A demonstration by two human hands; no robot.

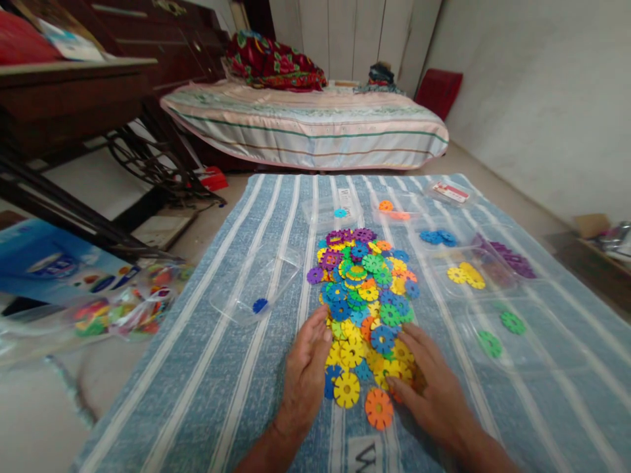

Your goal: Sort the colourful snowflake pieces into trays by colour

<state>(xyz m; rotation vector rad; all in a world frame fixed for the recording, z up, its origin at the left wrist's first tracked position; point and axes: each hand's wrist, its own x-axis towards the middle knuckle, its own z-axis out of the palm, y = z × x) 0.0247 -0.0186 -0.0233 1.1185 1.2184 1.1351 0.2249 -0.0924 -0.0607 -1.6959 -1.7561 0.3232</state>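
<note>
A heap of notched plastic discs (357,276) in yellow, blue, green, orange and purple stretches down the middle of the table. My left hand (306,368) rests along the heap's near left side, fingers extended and holding nothing. On the opposite side, my right hand (434,378) is open, its thumb apart from the fingers and touching yellow discs at the edge. Between the two hands lie a yellow disc (346,390) and, closest to me, an orange disc (379,408). The fingertips of my right hand are partly blurred.
Clear plastic boxes surround the heap: one holds a dark blue disc (259,305), others hold green discs (513,322), yellow discs (466,275), purple discs (513,258) and blue discs (438,238). A striped blue cloth (197,394) covers the table. Beyond stands a bed (305,131).
</note>
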